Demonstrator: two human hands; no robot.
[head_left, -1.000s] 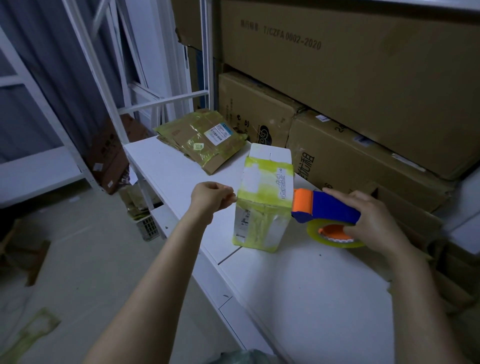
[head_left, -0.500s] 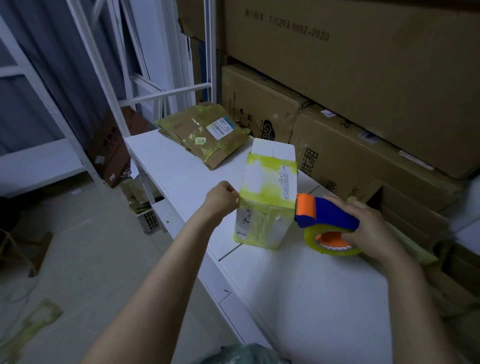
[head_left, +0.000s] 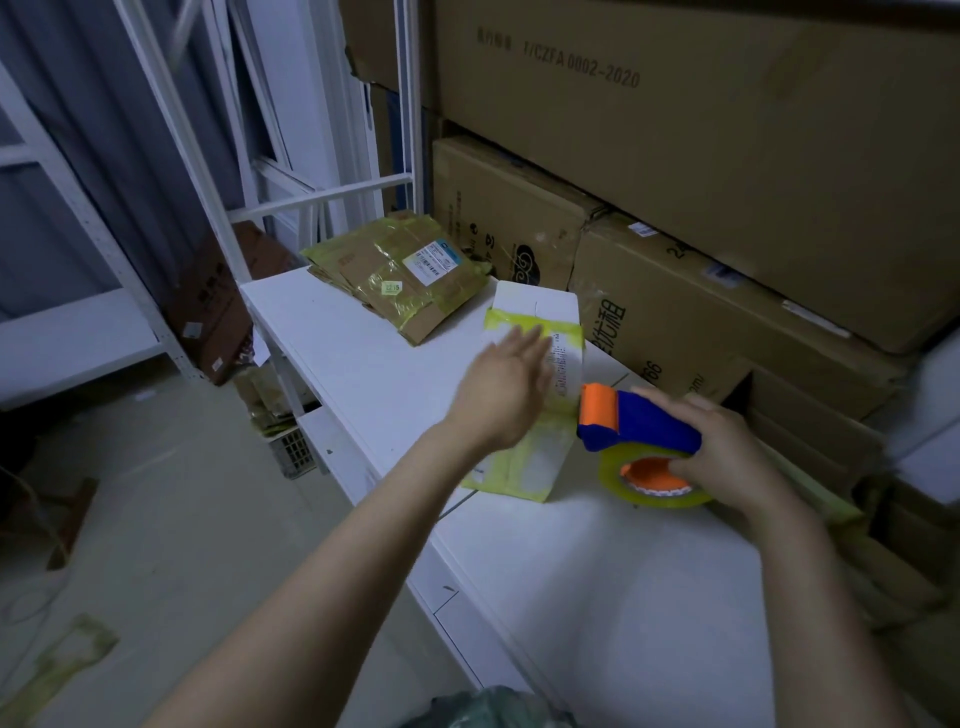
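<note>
While a person works at a white table (head_left: 597, 571), taping of a small parcel looks well advanced. At far left stands a white metal shelving frame (head_left: 171, 156). Next, at the table's far end, lies a pile of flattened cardboard mailers (head_left: 400, 275) streaked with yellow tape.

Near the middle, the left hand (head_left: 506, 395) lies flat on the near face of the white box (head_left: 535, 306), fingers straight and spread, gripping nothing. The box stands on end near the table's front edge, its long axis upright, its top tipped slightly away, its broad face towards the person. Yellow tape already bands that face high and low.

Right of it, the tape dispenser (head_left: 639, 423) lies crosswise, its orange nose pointing left at the box's right edge, touching or just beside it; the yellow roll (head_left: 618, 475) hangs beneath. The right hand (head_left: 727, 457) is curled round the blue handle.

Cutting the strip and smoothing its end probably remain. Large brown cartons (head_left: 675, 156) are stacked behind.
</note>
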